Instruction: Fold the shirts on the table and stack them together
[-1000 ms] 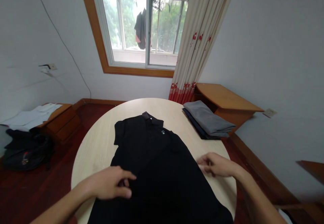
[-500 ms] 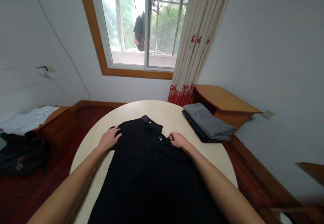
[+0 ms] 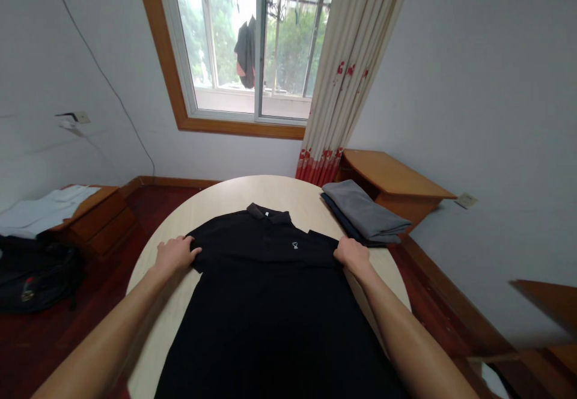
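A black polo shirt (image 3: 270, 303) lies front up on the round, pale wooden table (image 3: 265, 187), its collar towards the window and a small white emblem on the chest. My left hand (image 3: 175, 253) grips the end of the left-side sleeve, thumb on top and fingers round the hem. At the opposite side, my right hand (image 3: 352, 253) is closed on the end of the other sleeve. Both sleeves are stretched outwards, and the shirt's lower part runs out of view at the bottom.
Folded grey and dark clothes (image 3: 365, 210) are stacked at the table's right edge. Behind them stands a wooden desk (image 3: 396, 173) beside the curtain (image 3: 347, 68). On the left are a wooden cabinet (image 3: 106, 222) with white cloth or paper on top and a black bag (image 3: 38, 273).
My right hand has moved right, drawing out the sleeve that was bunched near the chest. My left hand has shifted slightly outwards and now grips the sleeve end. The shirt's top lies flatter.
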The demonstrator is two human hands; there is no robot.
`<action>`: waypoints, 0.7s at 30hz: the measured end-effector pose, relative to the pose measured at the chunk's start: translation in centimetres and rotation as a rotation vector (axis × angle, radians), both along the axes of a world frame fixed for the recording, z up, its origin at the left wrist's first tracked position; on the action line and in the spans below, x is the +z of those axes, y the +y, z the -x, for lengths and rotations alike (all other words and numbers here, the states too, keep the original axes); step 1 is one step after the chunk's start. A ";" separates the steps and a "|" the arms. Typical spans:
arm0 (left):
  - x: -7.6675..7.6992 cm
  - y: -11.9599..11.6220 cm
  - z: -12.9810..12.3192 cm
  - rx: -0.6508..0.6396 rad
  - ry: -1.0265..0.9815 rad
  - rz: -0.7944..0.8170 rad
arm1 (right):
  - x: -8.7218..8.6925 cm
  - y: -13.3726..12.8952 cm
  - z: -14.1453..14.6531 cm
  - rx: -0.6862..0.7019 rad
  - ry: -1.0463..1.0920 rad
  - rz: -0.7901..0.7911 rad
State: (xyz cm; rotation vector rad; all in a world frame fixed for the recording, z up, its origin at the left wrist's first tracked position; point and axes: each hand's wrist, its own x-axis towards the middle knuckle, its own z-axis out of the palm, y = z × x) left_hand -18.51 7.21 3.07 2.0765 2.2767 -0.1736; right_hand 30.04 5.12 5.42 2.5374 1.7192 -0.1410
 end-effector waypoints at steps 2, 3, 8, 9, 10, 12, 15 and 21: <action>1.0 -0.3 -0.4 0.023 0.029 0.080 | -0.6 0.0 -0.2 0.017 -0.042 0.047; 1.4 -0.4 -0.9 0.015 0.048 0.064 | -0.7 0.2 -0.2 0.049 -0.076 0.026; 1.2 0.5 -5.8 -0.299 -0.107 -0.142 | -0.9 3.1 1.0 0.436 0.137 -0.110; 0.7 0.8 -6.6 -0.337 -0.174 -0.121 | -0.9 3.7 1.3 0.464 0.209 -0.103; 0.1 1.1 -7.3 -0.351 -0.225 -0.085 | -0.9 4.0 1.5 0.460 0.253 -0.106; -1.1 1.7 -7.7 -0.336 -0.263 -0.027 | -0.7 4.0 1.6 0.389 0.264 -0.173; -2.7 2.0 -6.9 -0.318 -0.250 -0.008 | -0.2 2.1 1.1 0.216 0.171 -0.430; -2.7 2.4 -7.2 -0.322 -0.200 -0.013 | 0.1 -1.8 2.0 0.140 -0.114 -0.425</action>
